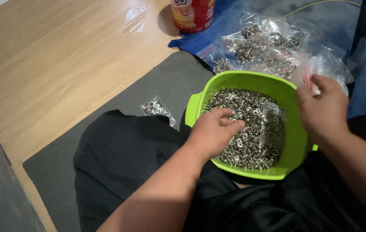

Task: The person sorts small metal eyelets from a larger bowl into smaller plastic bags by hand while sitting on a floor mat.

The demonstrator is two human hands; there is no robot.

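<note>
A lime green plastic bowl (pixel 297 141) rests on my lap, filled with small silver metal rings (pixel 256 124). My left hand (pixel 213 131) is inside the bowl, its fingers curled down into the rings. My right hand (pixel 322 109) hovers at the bowl's right rim, pinching a small clear plastic bag (pixel 309 79) with a red zip strip. A clear plastic film lies among the rings near the right hand.
Several clear bags filled with silver rings (pixel 269 47) are piled on a blue cloth (pixel 200 36) beyond the bowl. One small filled bag (pixel 156 107) lies on the grey mat (pixel 157 81). A red-and-yellow can (pixel 191 15) and an empty bag (pixel 135 17) sit on the wooden floor.
</note>
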